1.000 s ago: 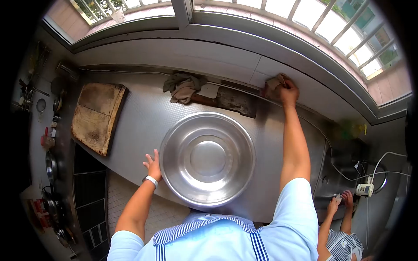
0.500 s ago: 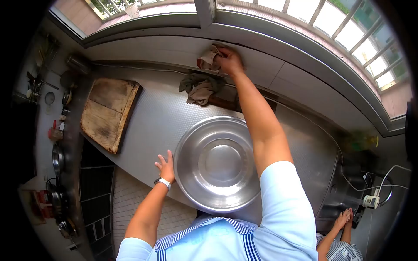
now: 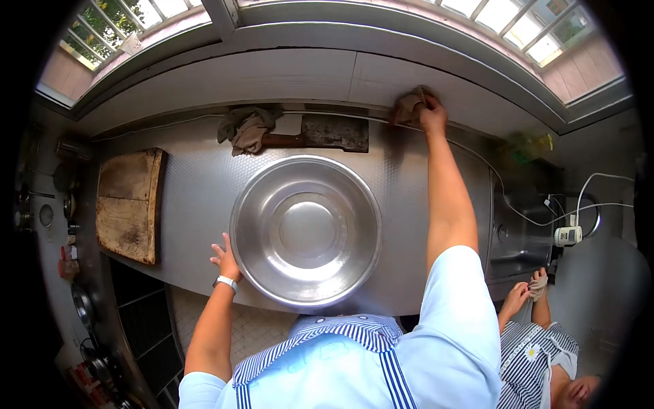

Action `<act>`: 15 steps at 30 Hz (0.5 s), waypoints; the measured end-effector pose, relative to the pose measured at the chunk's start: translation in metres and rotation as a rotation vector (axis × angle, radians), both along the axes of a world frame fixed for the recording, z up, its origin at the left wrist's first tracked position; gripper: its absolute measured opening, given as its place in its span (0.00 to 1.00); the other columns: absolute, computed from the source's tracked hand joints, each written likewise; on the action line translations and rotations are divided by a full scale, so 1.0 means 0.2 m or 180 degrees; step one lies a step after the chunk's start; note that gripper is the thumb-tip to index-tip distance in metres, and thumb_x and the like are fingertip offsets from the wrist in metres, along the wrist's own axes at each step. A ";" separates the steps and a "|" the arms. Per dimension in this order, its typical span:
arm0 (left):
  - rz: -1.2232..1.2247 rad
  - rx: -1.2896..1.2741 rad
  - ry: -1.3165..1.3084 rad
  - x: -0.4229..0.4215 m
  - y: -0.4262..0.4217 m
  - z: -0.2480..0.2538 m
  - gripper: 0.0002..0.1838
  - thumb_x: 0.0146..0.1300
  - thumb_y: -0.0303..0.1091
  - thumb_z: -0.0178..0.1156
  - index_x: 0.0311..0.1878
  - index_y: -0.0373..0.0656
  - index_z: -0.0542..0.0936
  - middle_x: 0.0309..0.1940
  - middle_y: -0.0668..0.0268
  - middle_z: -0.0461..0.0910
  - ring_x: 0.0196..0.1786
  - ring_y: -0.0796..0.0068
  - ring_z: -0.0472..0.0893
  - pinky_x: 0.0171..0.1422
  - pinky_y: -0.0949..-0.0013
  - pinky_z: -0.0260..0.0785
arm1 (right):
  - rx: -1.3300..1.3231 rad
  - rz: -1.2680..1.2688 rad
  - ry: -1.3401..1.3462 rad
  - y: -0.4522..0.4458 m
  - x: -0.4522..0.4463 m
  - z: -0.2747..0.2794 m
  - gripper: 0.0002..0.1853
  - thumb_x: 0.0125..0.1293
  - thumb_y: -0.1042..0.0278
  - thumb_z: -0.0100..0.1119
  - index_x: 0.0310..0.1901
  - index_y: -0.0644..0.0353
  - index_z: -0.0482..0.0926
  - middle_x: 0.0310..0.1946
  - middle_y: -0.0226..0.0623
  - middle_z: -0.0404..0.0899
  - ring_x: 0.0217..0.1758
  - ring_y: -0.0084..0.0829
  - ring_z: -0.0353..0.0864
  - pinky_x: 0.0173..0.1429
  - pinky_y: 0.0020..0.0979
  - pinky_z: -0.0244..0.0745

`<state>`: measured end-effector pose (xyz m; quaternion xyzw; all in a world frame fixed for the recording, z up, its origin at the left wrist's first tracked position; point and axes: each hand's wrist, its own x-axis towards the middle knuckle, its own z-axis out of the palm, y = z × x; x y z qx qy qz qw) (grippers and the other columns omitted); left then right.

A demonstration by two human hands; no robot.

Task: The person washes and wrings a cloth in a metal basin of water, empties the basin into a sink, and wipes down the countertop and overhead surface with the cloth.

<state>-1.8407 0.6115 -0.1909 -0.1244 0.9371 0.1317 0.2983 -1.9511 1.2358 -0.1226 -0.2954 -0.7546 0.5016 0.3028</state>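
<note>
My right hand [image 3: 433,114] is closed on a brownish cloth [image 3: 409,106], pressed against the pale tiled wall low above the counter's back edge. My left hand [image 3: 227,258] has its fingers spread beside the left rim of a large stainless steel basin [image 3: 257,204]; I cannot tell whether it touches the rim. The basin sits on the metal counter [image 3: 197,204]. Behind it lies a cleaver [image 3: 337,133] with a dark blade, its wooden handle pointing left. A crumpled grey-brown cloth [image 3: 248,129] rests against that handle.
A thick wooden cutting board [image 3: 126,204] lies at the counter's left. To the right are a sink [image 3: 521,238], a white cable and a plug adapter [image 3: 567,236]. Another person stands at lower right, hands [image 3: 528,293] holding a cloth. Barred windows line the back.
My right hand has slid the cloth rightward and lower along the wall. The view has turned right, revealing the cleaver's blade. My left hand stays beside the basin.
</note>
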 end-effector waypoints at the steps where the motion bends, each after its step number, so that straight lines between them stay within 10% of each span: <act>1: 0.0028 -0.0012 -0.0034 0.00 0.02 0.02 0.56 0.51 0.51 0.67 0.74 0.64 0.37 0.71 0.37 0.30 0.69 0.21 0.32 0.71 0.36 0.37 | -0.0337 -0.0260 0.0435 0.12 0.13 0.04 0.19 0.53 0.70 0.61 0.47 0.66 0.80 0.39 0.38 0.83 0.41 0.27 0.81 0.46 0.28 0.74; 9: 0.0272 0.0130 -0.0048 -0.05 0.01 -0.05 0.48 0.57 0.59 0.58 0.73 0.67 0.39 0.72 0.43 0.27 0.70 0.24 0.32 0.72 0.38 0.37 | -0.2177 -0.0480 0.2153 -0.06 1.19 0.51 0.14 0.62 0.70 0.49 0.48 0.60 0.77 0.42 0.29 0.80 0.40 0.22 0.78 0.40 0.21 0.71; 15: 0.0754 0.0394 0.0065 -0.10 -0.06 -0.22 0.39 0.64 0.63 0.44 0.73 0.70 0.40 0.73 0.49 0.26 0.69 0.23 0.29 0.71 0.35 0.36 | -0.3187 -0.0716 0.2705 -0.68 1.82 0.44 0.18 0.64 0.58 0.46 0.48 0.59 0.77 0.48 0.36 0.78 0.54 0.37 0.74 0.60 0.41 0.68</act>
